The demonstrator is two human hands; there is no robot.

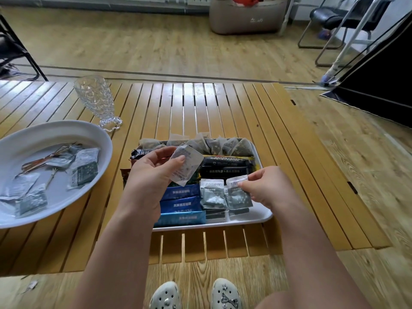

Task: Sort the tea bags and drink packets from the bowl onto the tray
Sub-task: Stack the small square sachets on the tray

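A white tray (260, 216) lies on the slatted table in front of me. It holds tea bags (214, 144) along its far edge, dark stick packets (225, 167), blue packets (180, 202) and small grey sachets (211, 195). My left hand (151, 172) holds a white sachet (187, 165) above the tray's left half. My right hand (265, 186) pinches the top of another grey sachet (239, 196) that rests on the tray's near right part. A white bowl (26, 134) on the left holds several more sachets (83, 169).
A cut-glass tumbler (95, 101) stands behind the bowl. Thin metal picks (48, 158) lie in the bowl. Beyond the table are a beige ottoman (247, 17), black chairs (334, 18) and a dark panel (383, 85) at right. My feet (196, 295) show below.
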